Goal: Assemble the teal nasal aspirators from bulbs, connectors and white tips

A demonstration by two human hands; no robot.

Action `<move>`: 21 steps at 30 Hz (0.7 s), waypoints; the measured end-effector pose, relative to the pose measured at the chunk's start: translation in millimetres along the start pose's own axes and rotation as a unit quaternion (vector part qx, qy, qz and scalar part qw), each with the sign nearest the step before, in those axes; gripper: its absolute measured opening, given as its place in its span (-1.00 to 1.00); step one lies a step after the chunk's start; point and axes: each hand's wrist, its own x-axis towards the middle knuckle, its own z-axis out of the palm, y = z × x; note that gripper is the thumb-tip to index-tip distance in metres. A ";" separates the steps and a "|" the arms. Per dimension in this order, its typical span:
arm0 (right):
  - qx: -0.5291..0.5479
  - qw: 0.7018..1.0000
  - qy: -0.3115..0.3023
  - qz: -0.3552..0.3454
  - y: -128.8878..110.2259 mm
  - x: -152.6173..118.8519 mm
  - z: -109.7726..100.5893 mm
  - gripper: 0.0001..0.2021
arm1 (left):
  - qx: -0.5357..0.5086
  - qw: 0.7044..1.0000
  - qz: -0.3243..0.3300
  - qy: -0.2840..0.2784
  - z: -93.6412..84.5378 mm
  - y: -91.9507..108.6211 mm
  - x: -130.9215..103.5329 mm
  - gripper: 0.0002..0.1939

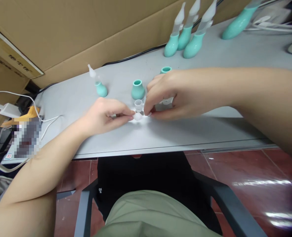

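Observation:
My left hand point(107, 115) is closed, thumb and forefinger pinching the edge of a small white rounded piece point(137, 117). From the other side comes my right hand point(169, 95), its thumb and fingertips pressed together at a small pale bit too hidden to name. Between the two hands a clear plastic tube piece point(138, 105) stands just behind the white piece. A teal open-topped bulb point(137, 90) stands upright behind it. A second teal bulb point(166, 69) is mostly covered by my right hand, and another clear part point(167, 100) shows under that palm.
Several assembled teal nasal aspirators with white tips stand at the back right, one point(194, 42) nearest. A single aspirator point(101, 89) is at the left. A cardboard wall point(86, 33) and black cable point(136, 56) border the grey table point(106, 143). White cables and a blurred-out device point(27, 138) lie left.

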 end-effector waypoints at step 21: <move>0.164 0.949 0.269 0.026 -20.3 9.3 18.1 -0.98 | -0.197 0.933 -0.154 0.259 18.6 2.0 7.0 -0.53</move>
